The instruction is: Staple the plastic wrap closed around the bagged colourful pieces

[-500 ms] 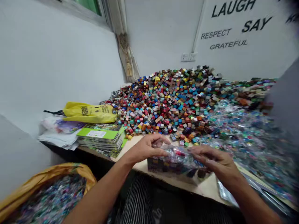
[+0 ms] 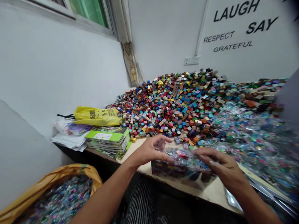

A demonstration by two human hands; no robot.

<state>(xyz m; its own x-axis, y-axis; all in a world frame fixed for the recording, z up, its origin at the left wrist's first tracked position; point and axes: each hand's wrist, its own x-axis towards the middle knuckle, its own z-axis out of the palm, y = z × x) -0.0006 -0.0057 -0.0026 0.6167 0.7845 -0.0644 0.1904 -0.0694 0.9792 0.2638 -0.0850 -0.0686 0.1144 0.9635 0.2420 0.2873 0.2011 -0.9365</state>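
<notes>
Two containers | box [image 2: 179, 174] at table's [image 2: 213, 193] front edge, clear packets [image 2: 181, 155] at its top | left hand [image 2: 153, 151] open, thumb on packets | right hand [image 2: 218, 161] touching packets, grip unclear | orange sack [image 2: 96, 178], lower left, holding colourful bits [image 2: 66, 197]

Two hands, one left hand [image 2: 153, 151] and one right hand [image 2: 217, 158], share one box [image 2: 181, 172] at five o'clock. One yellow bag [image 2: 98, 116] sits at nine, one stack of booklets [image 2: 105, 141] at eight (how many booklets, I can't tell), and one orange sack [image 2: 97, 180] also toward eight. There is one curtain [image 2: 126, 37] at eleven, two socket plates [image 2: 195, 60] and four whole wall words [image 2: 235, 11] between one and two, and uncountably many blocks [image 2: 173, 105] around twelve to one.
</notes>
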